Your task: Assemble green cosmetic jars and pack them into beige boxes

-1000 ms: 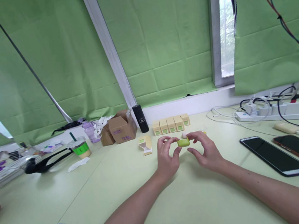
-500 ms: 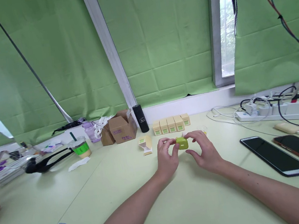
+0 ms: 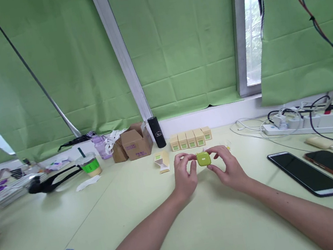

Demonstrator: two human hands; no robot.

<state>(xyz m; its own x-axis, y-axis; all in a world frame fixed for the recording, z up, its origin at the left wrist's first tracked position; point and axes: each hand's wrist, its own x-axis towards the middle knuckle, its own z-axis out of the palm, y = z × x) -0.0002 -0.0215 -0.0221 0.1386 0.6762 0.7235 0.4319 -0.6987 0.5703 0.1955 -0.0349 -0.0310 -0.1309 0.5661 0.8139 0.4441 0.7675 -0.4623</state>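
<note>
A small green earphone case, rounded and glossy with a small pale mark on its face, is held up between my two hands above the table. My left hand pinches its left edge with the fingertips. On the other side, my right hand has its index finger at the upper right corner and its thumb at the lower right. Just behind the case stands a row of several small cream boxes with green labels. An opened box of the same kind lies left of my left hand.
To the right lie two phones, a cream charger-like block and a white power strip with tangled cables. At the back left are a cardboard box, a black cylinder and a drink cup.
The case has turned in my fingers: earlier its narrow side faced me, now its broad face with the mark does. Both hands stay in nearly the same place.
</note>
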